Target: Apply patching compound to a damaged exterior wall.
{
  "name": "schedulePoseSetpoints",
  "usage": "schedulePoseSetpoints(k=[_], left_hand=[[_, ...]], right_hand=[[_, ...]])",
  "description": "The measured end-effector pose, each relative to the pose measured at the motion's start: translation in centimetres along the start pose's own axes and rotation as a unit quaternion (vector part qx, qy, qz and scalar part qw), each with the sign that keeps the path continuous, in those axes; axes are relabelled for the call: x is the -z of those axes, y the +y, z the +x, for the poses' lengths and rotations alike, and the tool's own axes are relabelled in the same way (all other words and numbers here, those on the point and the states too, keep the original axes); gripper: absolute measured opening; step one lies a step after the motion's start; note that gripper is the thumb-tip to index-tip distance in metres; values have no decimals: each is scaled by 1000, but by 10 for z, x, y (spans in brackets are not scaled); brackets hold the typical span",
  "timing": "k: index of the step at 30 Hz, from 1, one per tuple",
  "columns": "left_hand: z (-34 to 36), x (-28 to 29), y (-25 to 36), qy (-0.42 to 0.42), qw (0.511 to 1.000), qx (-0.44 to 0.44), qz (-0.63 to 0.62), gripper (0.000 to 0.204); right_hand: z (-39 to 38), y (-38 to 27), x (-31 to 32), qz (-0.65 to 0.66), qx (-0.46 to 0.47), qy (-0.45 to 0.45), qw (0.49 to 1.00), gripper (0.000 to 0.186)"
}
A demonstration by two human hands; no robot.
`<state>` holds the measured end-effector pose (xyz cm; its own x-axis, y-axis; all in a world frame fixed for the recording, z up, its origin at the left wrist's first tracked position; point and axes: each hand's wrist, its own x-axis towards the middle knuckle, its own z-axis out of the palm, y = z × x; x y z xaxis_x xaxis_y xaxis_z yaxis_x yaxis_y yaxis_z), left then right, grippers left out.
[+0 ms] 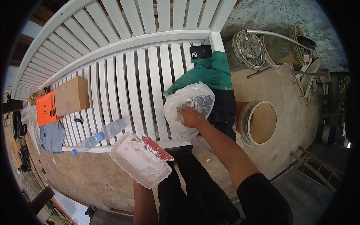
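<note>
Head view: left hand (pixel 137 183) under tray (pixel 150 181), right hand (pixel 191 117) in bag (pixel 173 126).
Tipping tray may spill paste (pixel 131 150); I cannot tell either grip.

We see soft, diffuse light; the slatted bench backrest (pixel 130 17) bows at eleven o'clock, corners vignetted black.

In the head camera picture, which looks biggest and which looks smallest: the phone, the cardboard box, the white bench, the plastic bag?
Largest to smallest, as they look here:
1. White bench
2. Plastic bag
3. Cardboard box
4. Phone
</note>
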<state>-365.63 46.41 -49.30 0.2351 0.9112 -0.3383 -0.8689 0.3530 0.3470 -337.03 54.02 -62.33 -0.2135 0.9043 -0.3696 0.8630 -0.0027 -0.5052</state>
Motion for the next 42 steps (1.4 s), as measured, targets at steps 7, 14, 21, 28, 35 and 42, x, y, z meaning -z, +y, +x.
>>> schedulePoseSetpoints(k=[7, 14, 21, 28, 35, 42], left_hand=[[-6, 31, -20, 44, 999, -6, -7, 68], [4, 25, -25, 42, 999, -9, -10, 68], [7, 27, -18, 52, 998, -16, 6, 67], [12, 31, -18, 63, 998, -14, 13, 67], [19, 32, -19, 70, 997, -19, 15, 67], [22, 36, -18, 84, 996, -26, 18, 66]], right_hand=[[-8, -21, -4, -154, 101, -100, 978, 25], [-21, 2, -39, -98, 104, -12, 990, 20], [-3, -28, 11, -114, 45, -138, 983, 26], [17, -20, 17, -51, -61, 65, 995, 48], [4, -7, -5, -134, 40, 0, 990, 44], [5, -4, -10, -202, 127, -56, 969, 39]])
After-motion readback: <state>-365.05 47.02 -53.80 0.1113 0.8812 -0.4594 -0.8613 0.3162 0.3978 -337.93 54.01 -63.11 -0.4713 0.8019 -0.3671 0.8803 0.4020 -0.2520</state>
